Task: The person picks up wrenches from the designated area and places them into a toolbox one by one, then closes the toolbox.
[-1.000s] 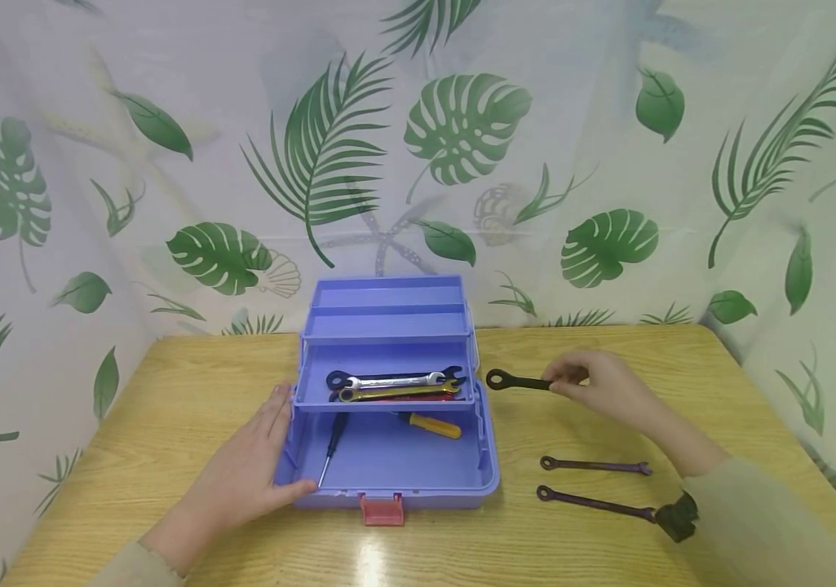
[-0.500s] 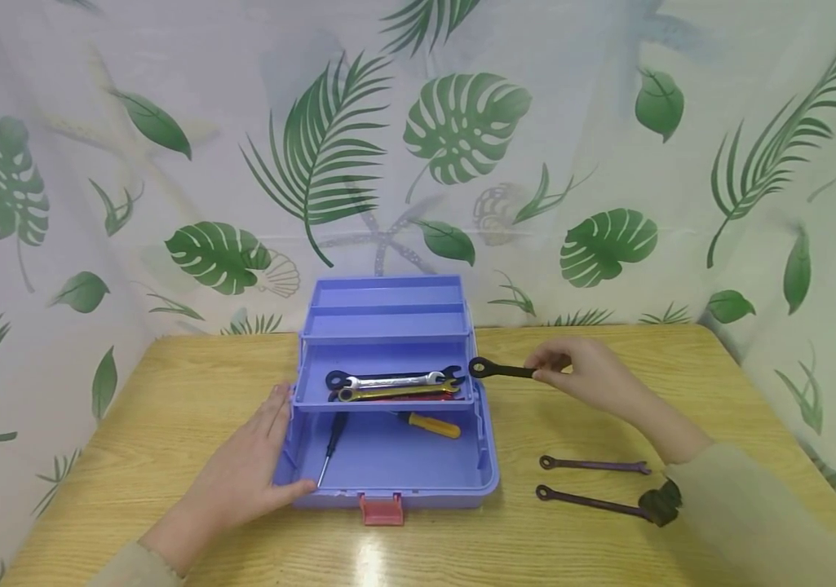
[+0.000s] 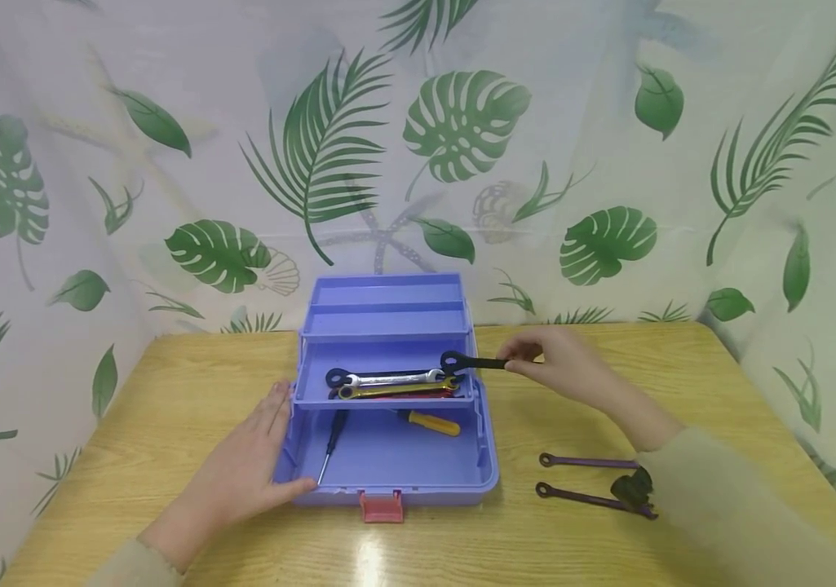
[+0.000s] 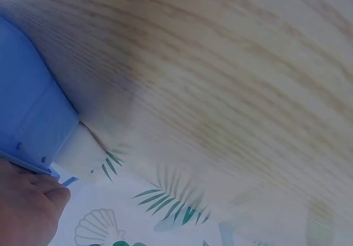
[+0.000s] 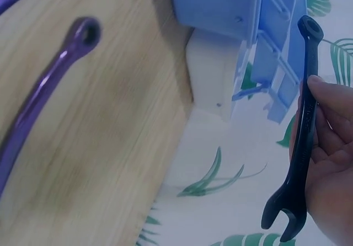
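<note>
My right hand (image 3: 560, 364) pinches a black combination wrench (image 3: 472, 361) near its middle. The wrench's ring end hangs over the right side of the toolbox's lower tray; in the right wrist view its open-ended jaw points down. My left hand (image 3: 245, 461) rests along the left side of the blue toolbox (image 3: 388, 499), fingers fairly straight, thumb at the front rim. Inside the lower tray (image 3: 381, 354) lie a silver wrench (image 3: 391, 379), a yellow wrench (image 3: 395, 391), and black and red ones partly covered.
Two purple wrenches (image 3: 582, 461) lie on the wooden table (image 3: 520, 538) at right, partly behind the right wrist's dark camera (image 3: 633, 487). The box bottom holds a yellow-handled tool (image 3: 432, 422) and a black screwdriver (image 3: 335, 432). A pink latch (image 3: 382, 507) hangs at the front.
My right hand has carried the black wrench left and slightly away from me, from beside the toolbox to over the tray's right edge. The left hand stays in place.
</note>
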The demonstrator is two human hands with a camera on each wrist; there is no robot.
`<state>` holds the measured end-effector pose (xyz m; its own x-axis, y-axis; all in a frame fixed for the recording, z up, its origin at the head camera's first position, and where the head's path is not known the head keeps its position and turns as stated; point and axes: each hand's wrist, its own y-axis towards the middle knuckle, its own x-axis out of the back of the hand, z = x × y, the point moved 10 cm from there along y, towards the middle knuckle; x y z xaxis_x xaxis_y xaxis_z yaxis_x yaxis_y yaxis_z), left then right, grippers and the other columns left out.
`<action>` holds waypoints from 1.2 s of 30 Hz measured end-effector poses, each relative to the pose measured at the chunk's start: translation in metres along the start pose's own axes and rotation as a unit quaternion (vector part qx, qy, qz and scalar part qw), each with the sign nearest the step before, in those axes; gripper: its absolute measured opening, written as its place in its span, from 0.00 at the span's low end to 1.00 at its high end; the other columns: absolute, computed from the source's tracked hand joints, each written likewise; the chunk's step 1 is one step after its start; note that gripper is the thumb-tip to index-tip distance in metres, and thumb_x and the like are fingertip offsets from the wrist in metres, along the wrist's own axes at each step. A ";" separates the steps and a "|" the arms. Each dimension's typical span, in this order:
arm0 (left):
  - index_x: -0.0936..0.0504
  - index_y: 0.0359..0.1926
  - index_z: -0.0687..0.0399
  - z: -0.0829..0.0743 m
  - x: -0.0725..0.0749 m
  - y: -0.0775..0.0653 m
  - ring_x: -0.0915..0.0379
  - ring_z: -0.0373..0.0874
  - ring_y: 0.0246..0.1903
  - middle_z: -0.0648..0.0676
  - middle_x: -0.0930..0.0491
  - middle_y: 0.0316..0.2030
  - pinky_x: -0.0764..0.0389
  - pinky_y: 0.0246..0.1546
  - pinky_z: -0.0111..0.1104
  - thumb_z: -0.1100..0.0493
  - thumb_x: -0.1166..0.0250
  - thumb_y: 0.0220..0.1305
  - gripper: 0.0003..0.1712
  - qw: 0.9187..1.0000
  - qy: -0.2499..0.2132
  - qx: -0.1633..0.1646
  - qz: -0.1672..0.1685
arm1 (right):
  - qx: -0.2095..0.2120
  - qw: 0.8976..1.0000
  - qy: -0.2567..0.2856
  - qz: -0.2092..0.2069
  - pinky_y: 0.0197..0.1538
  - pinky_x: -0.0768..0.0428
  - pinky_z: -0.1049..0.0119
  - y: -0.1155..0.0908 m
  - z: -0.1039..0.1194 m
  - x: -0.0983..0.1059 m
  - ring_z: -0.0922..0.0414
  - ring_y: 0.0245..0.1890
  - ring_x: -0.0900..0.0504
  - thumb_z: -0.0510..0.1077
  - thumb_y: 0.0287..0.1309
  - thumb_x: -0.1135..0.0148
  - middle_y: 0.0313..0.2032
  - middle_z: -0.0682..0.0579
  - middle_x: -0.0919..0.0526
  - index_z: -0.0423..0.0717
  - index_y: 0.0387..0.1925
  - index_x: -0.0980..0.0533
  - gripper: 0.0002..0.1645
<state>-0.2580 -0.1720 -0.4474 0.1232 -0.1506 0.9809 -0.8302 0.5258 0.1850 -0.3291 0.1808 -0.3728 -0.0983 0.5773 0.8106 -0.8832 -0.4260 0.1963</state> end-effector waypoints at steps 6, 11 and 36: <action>0.47 0.79 0.80 0.000 0.001 0.000 0.48 0.69 0.81 0.74 0.51 0.82 0.33 0.79 0.54 0.20 0.38 0.62 0.72 1.000 0.006 0.000 0.011 | 0.033 0.999 0.021 0.000 0.42 0.14 0.68 0.013 0.022 -0.006 0.59 0.35 0.13 0.31 0.63 0.29 0.36 0.48 0.08 0.40 0.39 0.12 0.05; 0.47 0.79 0.80 0.001 -0.001 0.000 0.48 0.69 0.81 0.74 0.51 0.82 0.33 0.79 0.54 0.20 0.39 0.63 0.72 1.000 0.006 0.002 0.014 | 0.053 0.998 0.038 0.003 0.42 0.13 0.68 0.022 0.036 -0.015 0.58 0.35 0.14 0.30 0.63 0.29 0.35 0.47 0.09 0.39 0.38 0.12 0.05; 0.48 0.79 0.79 0.002 -0.002 0.000 0.48 0.69 0.81 0.74 0.52 0.82 0.32 0.78 0.56 0.23 0.35 0.62 0.71 1.000 -0.007 0.010 0.015 | 0.050 0.997 0.056 0.028 0.55 0.11 0.58 0.067 0.081 -0.056 0.51 0.45 0.11 0.34 0.68 0.31 0.43 0.45 0.08 0.39 0.45 0.12 0.07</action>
<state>-0.2596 -0.1732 -0.4499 0.0909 -0.1466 0.9850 -0.8444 0.5130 0.1543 -0.3461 0.0640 -0.3602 -0.2011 0.6226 0.7563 -0.8252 -0.5237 0.2117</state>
